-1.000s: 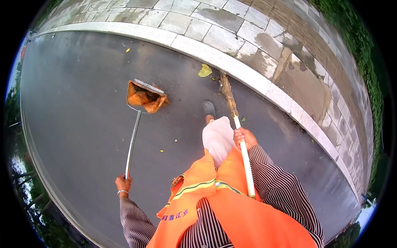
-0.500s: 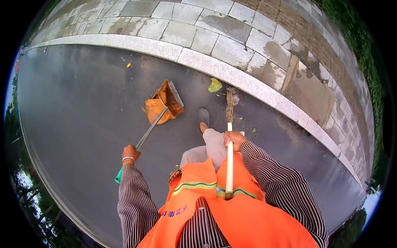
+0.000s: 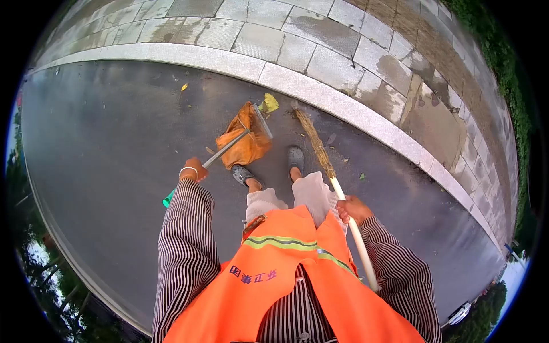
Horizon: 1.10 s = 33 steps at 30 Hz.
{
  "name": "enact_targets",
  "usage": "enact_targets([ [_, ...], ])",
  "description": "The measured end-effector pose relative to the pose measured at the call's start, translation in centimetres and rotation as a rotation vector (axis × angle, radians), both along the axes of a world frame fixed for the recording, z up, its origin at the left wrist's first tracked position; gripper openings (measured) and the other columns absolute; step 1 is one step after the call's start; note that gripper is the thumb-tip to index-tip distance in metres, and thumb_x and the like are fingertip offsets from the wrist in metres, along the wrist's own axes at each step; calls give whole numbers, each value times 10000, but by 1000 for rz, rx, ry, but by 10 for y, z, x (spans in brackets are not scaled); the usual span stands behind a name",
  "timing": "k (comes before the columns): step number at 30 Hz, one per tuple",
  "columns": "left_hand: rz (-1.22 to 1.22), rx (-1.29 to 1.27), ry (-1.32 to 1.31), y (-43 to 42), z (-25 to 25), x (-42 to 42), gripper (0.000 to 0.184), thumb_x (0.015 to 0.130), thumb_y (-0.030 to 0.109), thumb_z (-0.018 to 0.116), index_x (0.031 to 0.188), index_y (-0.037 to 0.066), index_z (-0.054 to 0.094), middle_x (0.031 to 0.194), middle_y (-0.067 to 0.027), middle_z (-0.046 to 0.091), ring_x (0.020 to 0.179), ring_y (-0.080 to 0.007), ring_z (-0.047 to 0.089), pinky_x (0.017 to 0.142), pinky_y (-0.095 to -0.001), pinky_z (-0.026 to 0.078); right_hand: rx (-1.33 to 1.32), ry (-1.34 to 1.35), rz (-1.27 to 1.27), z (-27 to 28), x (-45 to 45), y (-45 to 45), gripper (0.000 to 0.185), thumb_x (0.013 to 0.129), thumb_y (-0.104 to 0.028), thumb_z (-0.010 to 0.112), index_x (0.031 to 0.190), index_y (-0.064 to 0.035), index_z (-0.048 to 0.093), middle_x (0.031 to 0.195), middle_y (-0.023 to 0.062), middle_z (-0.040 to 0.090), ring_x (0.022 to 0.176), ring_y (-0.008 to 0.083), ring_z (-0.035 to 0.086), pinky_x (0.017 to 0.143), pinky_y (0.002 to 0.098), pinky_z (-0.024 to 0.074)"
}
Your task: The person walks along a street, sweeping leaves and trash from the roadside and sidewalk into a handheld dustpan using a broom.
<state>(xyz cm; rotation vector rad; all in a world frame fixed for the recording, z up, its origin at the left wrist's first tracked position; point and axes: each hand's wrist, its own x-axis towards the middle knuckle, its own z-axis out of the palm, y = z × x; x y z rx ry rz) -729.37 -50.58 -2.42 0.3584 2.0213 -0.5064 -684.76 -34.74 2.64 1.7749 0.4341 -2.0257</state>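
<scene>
My left hand (image 3: 193, 170) is closed round the metal handle of an orange dustpan (image 3: 243, 137), with the handle's green end showing behind the wrist. The dustpan rests on the dark road, its metal edge turned toward the kerb. A yellow-green leaf (image 3: 269, 103) lies right by that edge. My right hand (image 3: 353, 210) grips the pale shaft of a broom (image 3: 313, 136). The broom's bristles point up toward the kerb, to the right of the leaf and apart from it.
A pale stone kerb (image 3: 320, 91) curves across the road's far side, with wet paving slabs (image 3: 257, 41) beyond it. Small leaves (image 3: 184, 87) are scattered on the asphalt. Both of my shoes (image 3: 295, 158) stand below the dustpan and broom. Green plants (image 3: 486, 51) border the paving at the right.
The dustpan has moved right, up to the leaf, and its open side has turned toward the kerb. The broom's bristles have swung left. My left foot has come into view beside the dustpan.
</scene>
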Motion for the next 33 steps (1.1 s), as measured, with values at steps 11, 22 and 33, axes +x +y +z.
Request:
enact_targets([
  [11, 305, -2, -90, -38, -14, -49, 79, 627, 43, 643, 592, -9, 595, 516, -63, 542, 425, -120, 490, 371, -261, 371, 126, 26, 312, -74, -126, -77, 75, 753, -39, 489, 747, 19, 442, 505, 33, 395, 356, 107, 375, 304, 246, 323],
  [22, 269, -23, -149, -24, -19, -68, 76, 677, 52, 627, 619, 16, 593, 519, -44, 540, 416, -124, 483, 365, -269, 382, 159, -2, 292, -90, -160, -56, 82, 777, -42, 469, 741, 18, 426, 520, 38, 407, 358, 117, 389, 292, 254, 335],
  [33, 372, 124, -110, -150, -51, -57, 75, 664, 89, 632, 633, 25, 610, 530, -42, 566, 422, -111, 514, 360, -252, 413, -132, 47, 341, 21, -115, -63, 84, 781, -32, 476, 751, -18, 398, 550, 11, 353, 382, 63, 317, 302, 215, 259],
])
